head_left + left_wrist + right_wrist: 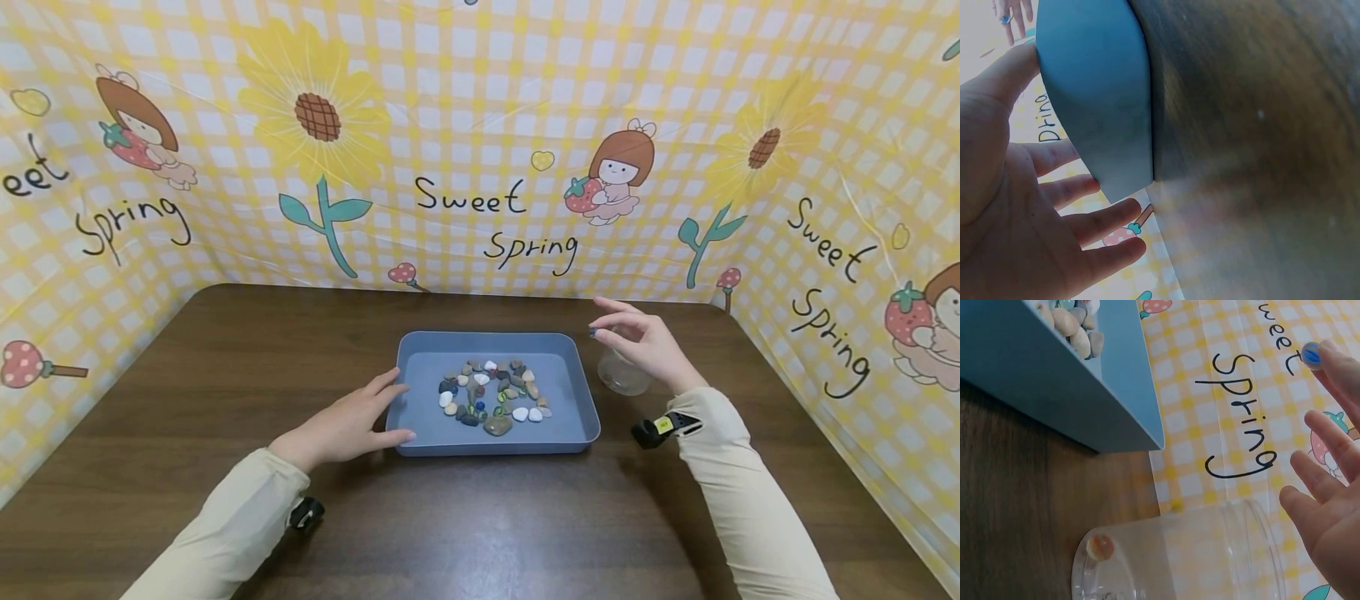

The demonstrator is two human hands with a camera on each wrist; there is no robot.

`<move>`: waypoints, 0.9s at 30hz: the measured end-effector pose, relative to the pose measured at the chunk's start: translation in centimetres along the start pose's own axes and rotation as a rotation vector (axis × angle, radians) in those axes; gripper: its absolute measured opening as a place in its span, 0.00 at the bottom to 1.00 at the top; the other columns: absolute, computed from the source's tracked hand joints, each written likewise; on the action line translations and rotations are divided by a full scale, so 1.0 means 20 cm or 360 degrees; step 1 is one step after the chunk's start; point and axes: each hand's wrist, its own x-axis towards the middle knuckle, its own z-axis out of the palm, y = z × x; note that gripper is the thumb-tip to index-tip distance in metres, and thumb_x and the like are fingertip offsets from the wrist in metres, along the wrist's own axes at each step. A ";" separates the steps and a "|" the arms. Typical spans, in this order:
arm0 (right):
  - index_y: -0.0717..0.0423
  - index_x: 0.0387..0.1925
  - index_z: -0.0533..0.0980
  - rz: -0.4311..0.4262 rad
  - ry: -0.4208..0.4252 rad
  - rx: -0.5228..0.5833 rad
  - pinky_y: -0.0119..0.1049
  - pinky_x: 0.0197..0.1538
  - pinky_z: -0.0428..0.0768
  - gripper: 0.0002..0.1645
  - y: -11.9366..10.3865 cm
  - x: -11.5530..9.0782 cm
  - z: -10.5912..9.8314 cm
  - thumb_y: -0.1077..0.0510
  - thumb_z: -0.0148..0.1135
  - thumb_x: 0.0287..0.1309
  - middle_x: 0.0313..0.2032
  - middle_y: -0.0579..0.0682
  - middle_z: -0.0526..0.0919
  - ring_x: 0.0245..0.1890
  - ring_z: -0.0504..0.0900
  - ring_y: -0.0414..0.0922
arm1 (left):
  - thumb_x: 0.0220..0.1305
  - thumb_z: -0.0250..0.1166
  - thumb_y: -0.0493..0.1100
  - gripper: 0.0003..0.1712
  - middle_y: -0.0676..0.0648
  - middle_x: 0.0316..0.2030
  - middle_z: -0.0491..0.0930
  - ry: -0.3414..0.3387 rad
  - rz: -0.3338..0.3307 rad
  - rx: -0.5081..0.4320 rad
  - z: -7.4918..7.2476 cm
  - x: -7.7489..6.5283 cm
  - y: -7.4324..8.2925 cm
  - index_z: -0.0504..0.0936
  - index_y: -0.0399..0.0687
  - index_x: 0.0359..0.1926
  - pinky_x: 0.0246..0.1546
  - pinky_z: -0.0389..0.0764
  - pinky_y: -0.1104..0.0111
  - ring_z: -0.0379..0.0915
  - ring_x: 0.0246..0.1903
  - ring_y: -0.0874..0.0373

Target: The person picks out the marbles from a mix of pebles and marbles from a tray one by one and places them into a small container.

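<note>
My right hand (647,343) pinches a small glass marble (1311,356) with a blue swirl between thumb and forefinger, the other fingers spread. It is raised above a clear jar (1191,556) that stands right of the tray. Inside the jar, near its bottom, lies an orange-and-white marble (1100,547). My left hand (348,427) rests at the left edge of a blue-grey tray (495,448), fingers extended and thumb apart. In the tray, pebbles (497,426) form a rounded outline, with smaller stones and a blue marble (481,406) inside it.
The tray and jar stand on a dark brown wooden table (480,517). A yellow checked cloth (480,100) with printed flowers and lettering hangs behind the table and along both sides. Each wrist wears a black strap with a camera (652,431).
</note>
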 end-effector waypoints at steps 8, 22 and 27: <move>0.70 0.43 0.78 -0.0021 0.0152 0.0054 0.18 0.44 0.77 0.14 0.03 -0.03 -0.01 0.62 0.60 0.59 0.64 0.63 0.67 0.51 0.75 0.24 | 0.59 0.59 0.63 0.44 0.35 0.71 0.51 -0.0003 -0.0010 -0.0014 0.00 0.00 0.00 0.61 0.39 0.67 0.62 0.65 0.44 0.57 0.66 0.37; 0.72 0.42 0.78 -0.0051 0.0427 -0.0047 0.14 0.56 0.68 0.13 0.08 -0.07 -0.03 0.65 0.60 0.58 0.60 0.65 0.71 0.59 0.71 0.31 | 0.59 0.59 0.63 0.44 0.35 0.71 0.50 -0.0008 -0.0033 -0.0020 0.00 0.00 0.00 0.61 0.39 0.67 0.62 0.64 0.44 0.56 0.67 0.37; 0.72 0.41 0.78 0.0013 0.0542 -0.0149 0.15 0.56 0.68 0.12 0.10 -0.08 -0.02 0.66 0.60 0.57 0.59 0.63 0.73 0.56 0.70 0.27 | 0.59 0.58 0.63 0.44 0.36 0.71 0.50 -0.0006 -0.0028 -0.0009 0.01 0.00 -0.01 0.61 0.40 0.67 0.62 0.64 0.44 0.56 0.67 0.37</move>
